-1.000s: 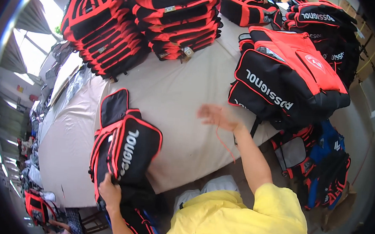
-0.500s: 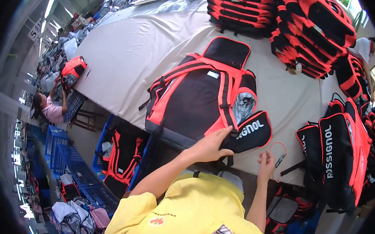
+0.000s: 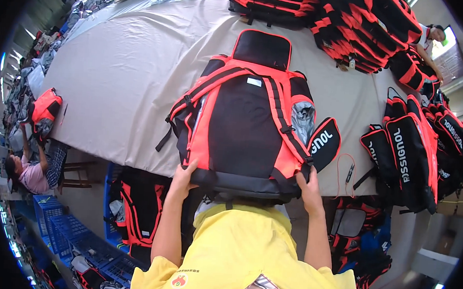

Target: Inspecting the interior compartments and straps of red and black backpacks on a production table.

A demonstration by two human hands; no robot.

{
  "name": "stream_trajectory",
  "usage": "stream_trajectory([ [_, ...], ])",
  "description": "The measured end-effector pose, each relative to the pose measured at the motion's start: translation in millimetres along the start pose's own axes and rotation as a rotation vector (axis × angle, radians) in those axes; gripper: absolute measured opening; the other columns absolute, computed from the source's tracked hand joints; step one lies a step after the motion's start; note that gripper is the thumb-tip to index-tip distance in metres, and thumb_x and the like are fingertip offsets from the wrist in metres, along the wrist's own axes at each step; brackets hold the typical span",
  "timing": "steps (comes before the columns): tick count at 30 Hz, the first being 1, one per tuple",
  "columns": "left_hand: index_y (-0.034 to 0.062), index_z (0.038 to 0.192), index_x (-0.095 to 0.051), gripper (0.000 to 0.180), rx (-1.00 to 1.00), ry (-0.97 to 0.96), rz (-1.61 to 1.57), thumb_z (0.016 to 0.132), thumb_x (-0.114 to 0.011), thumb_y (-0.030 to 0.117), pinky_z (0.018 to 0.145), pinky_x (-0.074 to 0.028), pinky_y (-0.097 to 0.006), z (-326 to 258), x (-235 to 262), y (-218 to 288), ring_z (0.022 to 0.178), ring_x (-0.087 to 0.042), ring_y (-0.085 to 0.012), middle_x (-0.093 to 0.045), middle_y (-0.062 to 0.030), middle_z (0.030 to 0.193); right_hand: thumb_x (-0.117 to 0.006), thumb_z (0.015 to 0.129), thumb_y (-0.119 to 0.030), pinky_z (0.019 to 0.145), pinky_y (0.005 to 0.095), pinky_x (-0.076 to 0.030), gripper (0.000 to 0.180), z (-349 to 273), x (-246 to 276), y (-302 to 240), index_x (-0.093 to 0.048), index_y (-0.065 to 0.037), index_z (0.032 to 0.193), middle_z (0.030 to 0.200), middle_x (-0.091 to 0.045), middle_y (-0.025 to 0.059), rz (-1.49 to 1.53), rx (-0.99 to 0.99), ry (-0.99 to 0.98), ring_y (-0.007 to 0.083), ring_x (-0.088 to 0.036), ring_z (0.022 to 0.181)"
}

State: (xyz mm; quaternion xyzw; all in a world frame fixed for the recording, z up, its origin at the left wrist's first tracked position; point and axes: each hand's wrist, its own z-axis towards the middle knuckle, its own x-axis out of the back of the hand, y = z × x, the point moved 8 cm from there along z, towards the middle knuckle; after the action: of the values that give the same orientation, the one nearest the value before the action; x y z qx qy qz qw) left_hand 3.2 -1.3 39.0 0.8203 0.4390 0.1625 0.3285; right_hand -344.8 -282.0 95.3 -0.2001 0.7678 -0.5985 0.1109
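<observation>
A black and coral-red backpack (image 3: 243, 124) lies on the table with its shoulder straps facing up and its bottom edge toward me. Its black top flap (image 3: 262, 49) is spread out at the far end, and an open side pocket shows silver lining (image 3: 303, 120). My left hand (image 3: 184, 178) grips the near left corner of the backpack. At the near right corner my right hand (image 3: 310, 190) grips it too, below the end of the strap. A black side flap (image 3: 325, 145) sticks out at the right. Both hands' fingertips are partly hidden by the fabric.
Small thread snips (image 3: 350, 173) on a red cord lie right of the backpack. Stacked backpacks (image 3: 355, 30) stand at the far right, with more bags (image 3: 408, 155) at the right edge. Blue crates (image 3: 80, 236) sit lower left. One person sits at left, another stands far right.
My right hand has moved from beside the snips to the backpack's right corner. My left hand has shifted from the strap end to the left corner. The backpack now sits straighter before me.
</observation>
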Motion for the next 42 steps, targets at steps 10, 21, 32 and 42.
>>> stream_trajectory([
  [10,-0.0124,0.143,-0.046,0.076,-0.782,0.095,0.432,0.094,-0.082,0.034,0.102,-0.051,-0.048,-23.9,-63.4,134.5,0.118,-0.066,-0.0509,-0.068,-0.0381,0.121,-0.075,0.101,-0.017,0.099,0.0303,-0.053,0.045,11.0,14.3,27.4,-0.059,-0.002,0.141,0.123,-0.068,0.004,0.232,-0.053,0.216,0.0133,-0.065,0.11],
  [21,0.0089,0.139,-0.058,0.055,-0.257,-0.162,-0.037,0.098,-0.079,0.039,0.052,-0.051,-0.029,69.8,-16.5,18.4,0.083,-0.072,-0.0164,-0.072,-0.0051,0.103,-0.086,0.094,-0.029,0.097,0.0327,-0.054,0.054,33.2,6.7,54.3,-0.064,-0.001,0.135,0.119,-0.073,0.006,-0.033,-0.003,0.121,0.0138,-0.065,0.109],
  [32,0.0145,0.101,-0.069,0.028,-0.157,-0.078,-0.147,0.097,-0.077,0.042,0.061,-0.06,-0.036,36.1,-20.8,6.5,0.083,-0.074,-0.0184,-0.074,-0.0021,0.091,-0.088,0.094,-0.026,0.091,0.029,-0.054,0.039,41.3,24.9,68.0,-0.07,-0.006,0.122,0.107,-0.073,0.0007,0.108,-0.068,-0.058,0.0103,-0.066,0.099],
  [42,0.0107,0.151,-0.048,0.064,-0.245,0.286,0.098,0.108,-0.058,0.057,0.075,-0.057,-0.04,38.7,27.9,-1.7,0.103,-0.068,-0.0245,-0.063,-0.0095,0.131,-0.088,0.091,-0.01,0.052,0.0289,-0.041,0.045,46.1,264.9,-366.9,-0.066,-0.008,0.13,0.061,-0.038,-0.0003,-0.765,1.211,1.26,0.0107,-0.041,0.052],
])
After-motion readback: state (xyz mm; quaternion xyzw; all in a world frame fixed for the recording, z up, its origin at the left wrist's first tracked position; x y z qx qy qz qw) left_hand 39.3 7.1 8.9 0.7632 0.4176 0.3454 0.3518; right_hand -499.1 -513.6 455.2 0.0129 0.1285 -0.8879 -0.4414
